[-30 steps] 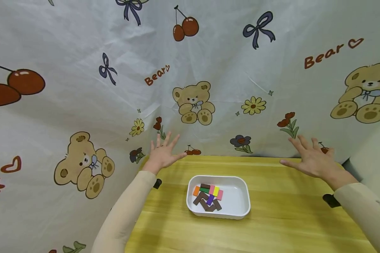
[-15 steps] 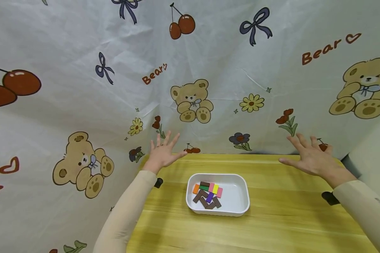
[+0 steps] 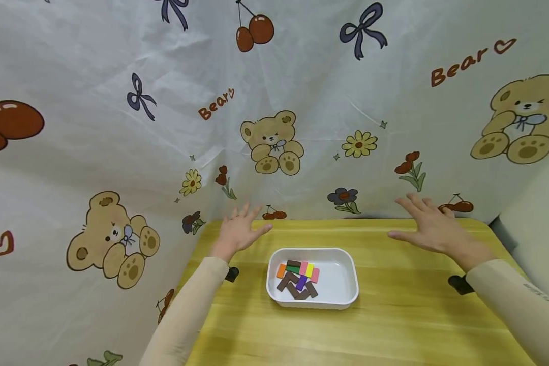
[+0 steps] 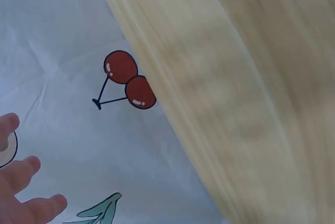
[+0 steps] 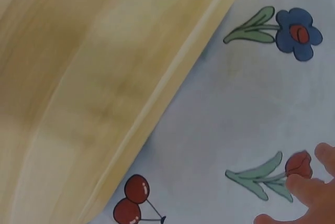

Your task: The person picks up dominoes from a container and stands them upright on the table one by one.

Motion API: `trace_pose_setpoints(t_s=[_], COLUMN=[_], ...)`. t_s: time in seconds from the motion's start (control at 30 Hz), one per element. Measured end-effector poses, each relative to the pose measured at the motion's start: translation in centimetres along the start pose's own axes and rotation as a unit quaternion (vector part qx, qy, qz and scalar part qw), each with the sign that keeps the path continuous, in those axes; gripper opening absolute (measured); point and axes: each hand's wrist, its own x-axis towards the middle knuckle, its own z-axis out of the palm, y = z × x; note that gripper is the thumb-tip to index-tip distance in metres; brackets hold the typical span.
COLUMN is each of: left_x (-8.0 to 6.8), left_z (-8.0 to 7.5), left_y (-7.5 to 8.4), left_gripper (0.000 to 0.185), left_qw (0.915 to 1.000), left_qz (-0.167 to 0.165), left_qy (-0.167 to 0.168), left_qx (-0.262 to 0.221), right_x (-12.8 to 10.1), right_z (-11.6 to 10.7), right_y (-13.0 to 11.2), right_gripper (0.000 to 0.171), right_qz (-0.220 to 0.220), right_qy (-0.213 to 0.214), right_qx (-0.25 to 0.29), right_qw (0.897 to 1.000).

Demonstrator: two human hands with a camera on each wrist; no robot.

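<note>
A white tray (image 3: 334, 277) sits mid-table in the head view. Several small flat blocks lie in its left half: brown ones, pink ones, an orange block (image 3: 281, 271), a yellow block (image 3: 309, 270), a green one and a purple block (image 3: 301, 282). Above the table, left of the tray, my left hand (image 3: 238, 233) is held out with fingers spread. My right hand (image 3: 432, 229) hovers to the tray's right, thumb apart from the other fingers. Neither hand holds or touches anything. The wrist views catch only some fingertips (image 4: 44, 208) at their edges.
The yellow wood-grain table (image 3: 393, 325) ends at a back edge against a hanging white cloth (image 3: 320, 91) printed with bears, cherries and flowers. The same cloth runs down the left side. A pale surface (image 3: 537, 234) borders the table on the right.
My right hand has shifted left and inward. The left hand has dipped slightly, its fingers lower against the cloth. The whole head view has drifted a little; the tray and blocks lie as before.
</note>
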Motion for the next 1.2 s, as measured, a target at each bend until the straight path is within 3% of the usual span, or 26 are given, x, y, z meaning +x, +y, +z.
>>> trace_pose_setpoints(t_s=[0.2, 0.43, 0.8, 0.93, 1.2], left_x=[-0.6, -1.1, -2.2, -2.4, -3.2], left_z=[1.6, 3.4, 6.5, 7.5, 8.8], left_y=[0.3, 0.8, 0.8, 0.8, 1.1], left_gripper=[0.085, 0.083, 0.066, 0.063, 0.052], left_qw=[0.9996, 0.9956, 0.984, 0.9812, 0.9677], left_qz=[-0.003, -0.018, -0.054, -0.049, -0.026], left_qy=[-0.002, 0.001, 0.008, 0.009, 0.023], left_qx=[-0.029, -0.092, -0.17, -0.186, -0.25], right_x=[0.8, 1.4, 1.1, 1.5, 1.8], right_z=[1.7, 3.6, 5.6, 6.5, 8.2], right_y=[-1.1, -2.2, -4.8, -5.8, -7.8], right_gripper=[0.105, 0.097, 0.088, 0.083, 0.076], right_qz=[-0.027, -0.054, -0.069, -0.079, -0.085], right_qy=[0.001, 0.022, 0.048, 0.059, 0.063], right_qx=[-0.002, 0.078, 0.125, 0.142, 0.173], right_qw=[1.0, 0.995, 0.989, 0.985, 0.979])
